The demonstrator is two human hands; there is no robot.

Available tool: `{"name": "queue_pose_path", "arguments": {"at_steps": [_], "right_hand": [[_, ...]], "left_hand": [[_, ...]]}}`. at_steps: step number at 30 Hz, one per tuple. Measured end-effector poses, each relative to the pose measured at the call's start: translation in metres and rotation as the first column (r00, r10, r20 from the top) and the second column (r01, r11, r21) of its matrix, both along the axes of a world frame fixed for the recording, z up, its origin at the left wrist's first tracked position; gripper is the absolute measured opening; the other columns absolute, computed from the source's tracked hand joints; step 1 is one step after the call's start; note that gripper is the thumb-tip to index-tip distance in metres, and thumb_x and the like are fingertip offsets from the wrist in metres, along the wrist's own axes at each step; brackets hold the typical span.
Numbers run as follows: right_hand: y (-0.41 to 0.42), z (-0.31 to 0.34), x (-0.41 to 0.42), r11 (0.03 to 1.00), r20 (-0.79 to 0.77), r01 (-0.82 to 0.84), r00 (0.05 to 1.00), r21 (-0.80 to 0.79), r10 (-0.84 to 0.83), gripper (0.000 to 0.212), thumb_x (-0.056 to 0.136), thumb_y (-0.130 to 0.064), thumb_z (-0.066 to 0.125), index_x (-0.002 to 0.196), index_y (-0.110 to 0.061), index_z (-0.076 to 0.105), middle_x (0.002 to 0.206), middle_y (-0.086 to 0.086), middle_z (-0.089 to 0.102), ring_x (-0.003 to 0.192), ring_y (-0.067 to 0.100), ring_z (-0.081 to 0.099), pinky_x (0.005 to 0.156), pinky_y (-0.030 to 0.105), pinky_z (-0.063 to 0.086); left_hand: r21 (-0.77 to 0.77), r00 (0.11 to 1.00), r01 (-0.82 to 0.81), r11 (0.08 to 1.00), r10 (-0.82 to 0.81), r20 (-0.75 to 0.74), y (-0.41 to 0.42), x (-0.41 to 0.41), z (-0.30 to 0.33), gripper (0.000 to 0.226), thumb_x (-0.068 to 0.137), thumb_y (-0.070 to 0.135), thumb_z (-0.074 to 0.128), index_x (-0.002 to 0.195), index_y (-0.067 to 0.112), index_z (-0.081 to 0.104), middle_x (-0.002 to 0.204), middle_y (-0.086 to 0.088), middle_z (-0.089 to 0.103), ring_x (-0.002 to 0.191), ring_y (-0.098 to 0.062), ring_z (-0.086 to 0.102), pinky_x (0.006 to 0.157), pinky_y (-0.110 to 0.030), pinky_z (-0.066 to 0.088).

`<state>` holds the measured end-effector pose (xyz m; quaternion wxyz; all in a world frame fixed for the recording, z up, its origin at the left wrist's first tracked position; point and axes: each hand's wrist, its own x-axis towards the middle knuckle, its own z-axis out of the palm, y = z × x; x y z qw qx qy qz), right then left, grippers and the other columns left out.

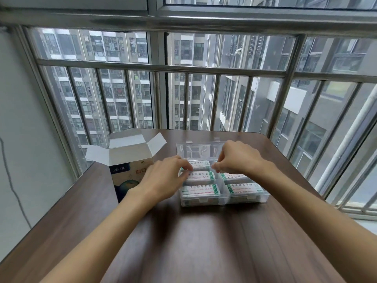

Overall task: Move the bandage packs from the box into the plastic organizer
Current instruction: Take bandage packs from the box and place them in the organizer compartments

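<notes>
Both hands' fingers pinch one bandage pack [201,164] over the organizer [263,198] — box [130,174] at nine o'clock, nearer the left hand [163,180] than the right hand [237,158].

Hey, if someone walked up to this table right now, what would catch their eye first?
Probably the clear plastic organizer at the middle of the wooden table, its compartments filled with white bandage packs. The left hand and right hand meet over its far compartments, fingers curled at a pack. Just left of it stands the cardboard box, flaps open.
</notes>
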<state>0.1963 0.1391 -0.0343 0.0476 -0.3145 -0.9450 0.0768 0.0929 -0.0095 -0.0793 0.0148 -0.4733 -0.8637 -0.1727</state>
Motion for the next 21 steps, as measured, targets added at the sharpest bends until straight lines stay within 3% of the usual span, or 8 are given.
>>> {"name": "queue_pose_path", "arguments": {"at_steps": [3,8,10,13,16,19,21], "right_hand": [[-0.005,-0.003,-0.002,0.999,0.077,-0.017,0.997,0.03,0.014,0.017,0.086,-0.029,0.063,0.093,-0.015,0.067,0.091,0.0,0.066,0.081,0.02,0.057,0.066,0.029,0.04],[-0.011,-0.005,-0.008,0.999,0.188,-0.031,0.982,-0.028,0.036,0.032,0.085,-0.034,0.065,0.067,-0.017,0.045,0.064,-0.006,0.053,0.074,0.019,0.053,0.069,0.028,0.036],[-0.01,-0.003,-0.007,0.996,0.177,-0.035,0.983,-0.079,0.049,0.026,0.084,-0.034,0.067,0.07,-0.017,0.052,0.059,-0.009,0.054,0.067,0.014,0.054,0.065,0.026,0.037],[-0.003,0.012,0.001,0.974,0.106,-0.058,0.991,-0.22,0.084,0.021,0.086,-0.031,0.066,0.084,-0.011,0.069,0.05,-0.011,0.053,0.052,0.005,0.047,0.055,0.021,0.04],[0.003,0.038,0.013,0.957,0.039,-0.076,0.995,-0.279,0.091,0.024,0.09,-0.03,0.06,0.093,-0.009,0.071,0.058,-0.006,0.051,0.05,0.004,0.04,0.048,0.013,0.035],[0.001,0.056,0.014,0.948,-0.202,-0.178,0.971,-0.264,0.126,0.022,0.09,-0.025,0.06,0.099,-0.008,0.07,0.064,-0.005,0.056,0.053,0.002,0.046,0.051,0.012,0.041],[-0.012,0.056,0.007,0.937,-0.39,-0.314,0.89,-0.155,0.234,0.02,0.09,-0.021,0.06,0.107,-0.012,0.067,0.082,-0.002,0.063,0.065,0.002,0.054,0.066,0.016,0.053]], "left_hand": [[0.012,1.0,0.001,1.0,-0.001,-0.007,-0.001,0.001,-0.003,0.023,0.096,0.04,0.047,0.113,0.039,0.063,0.119,0.02,0.058,0.108,-0.018,0.059,0.08,-0.034,0.046],[0.01,0.999,-0.018,1.0,0.018,0.042,-0.002,0.003,-0.003,0.022,0.095,0.039,0.048,0.111,0.039,0.063,0.117,0.02,0.061,0.101,-0.015,0.062,0.077,-0.03,0.043],[0.011,0.998,-0.019,1.0,0.018,0.053,-0.002,0.003,-0.001,0.021,0.095,0.04,0.049,0.11,0.04,0.064,0.115,0.02,0.063,0.094,-0.014,0.064,0.078,-0.03,0.045],[0.012,0.998,-0.022,1.0,0.021,0.051,-0.004,0.006,0.003,0.023,0.094,0.04,0.051,0.115,0.039,0.061,0.111,0.017,0.066,0.094,-0.015,0.065,0.083,-0.031,0.048],[0.091,0.999,-0.037,0.995,0.035,0.024,-0.014,0.013,0.013,0.027,0.094,0.041,0.052,0.12,0.039,0.059,0.093,0.015,0.067,0.097,-0.016,0.065,0.086,-0.033,0.048],[0.351,0.997,-0.077,0.933,0.076,0.018,-0.03,0.02,0.026,0.018,0.092,0.038,0.057,0.108,0.039,0.065,0.072,0.027,0.055,0.077,-0.008,0.063,0.076,-0.03,0.049],[0.565,0.983,-0.113,0.818,0.175,-0.057,-0.046,0.02,0.034,0.012,0.089,0.034,0.061,0.099,0.035,0.068,0.068,0.027,0.055,0.065,-0.004,0.058,0.064,-0.027,0.047]]}}
